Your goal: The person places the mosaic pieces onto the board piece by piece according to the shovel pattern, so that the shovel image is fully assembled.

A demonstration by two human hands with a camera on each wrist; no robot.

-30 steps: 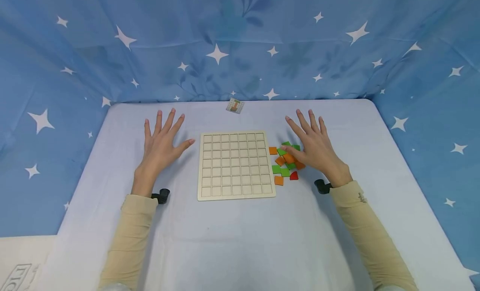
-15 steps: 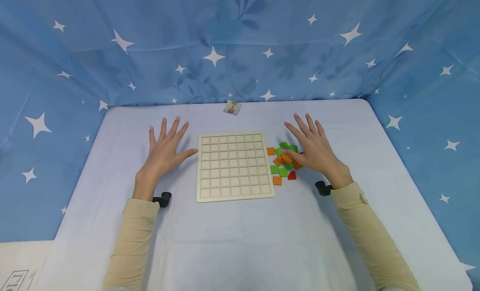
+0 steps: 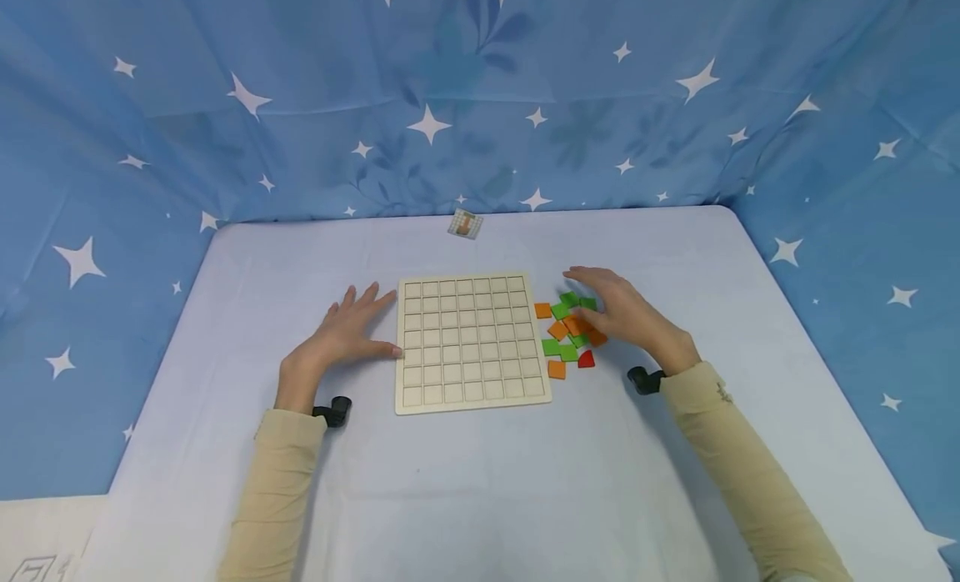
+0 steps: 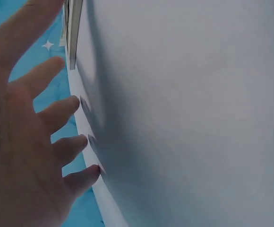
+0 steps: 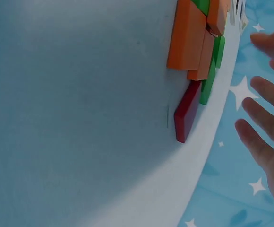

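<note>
A pale wooden grid board (image 3: 472, 340) lies flat in the middle of the table, its square cells bare. My left hand (image 3: 345, 336) is at the board's left edge, fingers spread, with thumb and index fingertips right at the rim. In the left wrist view, the left hand's (image 4: 33, 137) other fingertips come down close to the cloth. My right hand (image 3: 622, 311) is over the pile of small orange tiles (image 3: 557, 369), green tiles (image 3: 551, 348) and a red quarter-round tile (image 3: 586, 359) at the board's right. Its fingers (image 5: 260, 109) hold nothing and partly cover the pile.
A small card with a grid pattern (image 3: 466, 224) lies near the table's back edge. A blue star-patterned curtain (image 3: 300, 132) hangs behind and along both sides. The white tablecloth (image 3: 465, 499) stretches in front of the board.
My left hand has moved down and right to the board's left edge. The right hand has lowered, its fingers drawn together over the tiles. The head view has shifted slightly.
</note>
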